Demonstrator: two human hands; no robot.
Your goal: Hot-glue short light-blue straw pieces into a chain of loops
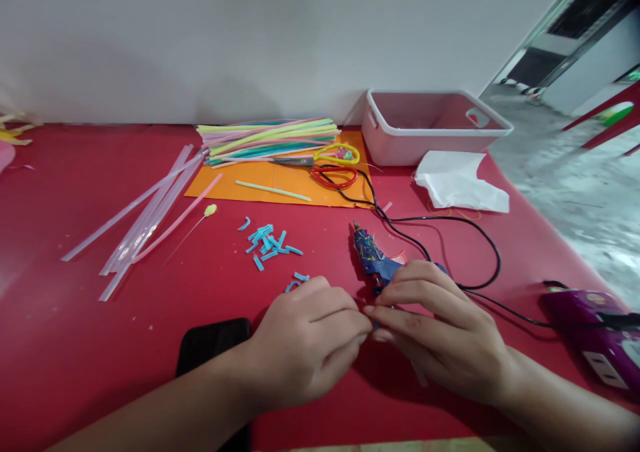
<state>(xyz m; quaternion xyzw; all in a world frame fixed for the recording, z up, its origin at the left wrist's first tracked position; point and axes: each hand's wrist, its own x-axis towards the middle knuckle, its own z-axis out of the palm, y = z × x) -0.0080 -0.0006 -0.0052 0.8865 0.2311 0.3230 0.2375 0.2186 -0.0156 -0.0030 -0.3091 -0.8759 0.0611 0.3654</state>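
Head view: fine fingertip work on a small piece is judged to be the step in hand. The left hand (315, 342) and right hand (445, 332) are held nearly together above the red table (135, 379), fingers bent inward. A small bluish bit (376, 325) is glimpsed at the fingertips; whether it is gripped, and by which hand, cannot be told.

Short blue pieces (270, 255) are scattered beyond the left hand; a black phone (215, 339) lies partly under the left forearm. The glue gun (373, 255) lies just beside the right hand, nozzle pointed away. Scissors (295, 161) and a bundle of coloured stems (275, 135) are placed on an orange sheet (230, 185), left of a pale basket (435, 142).

For the next move, steady fingertip alignment is judged to be called for, with the nozzle avoided.
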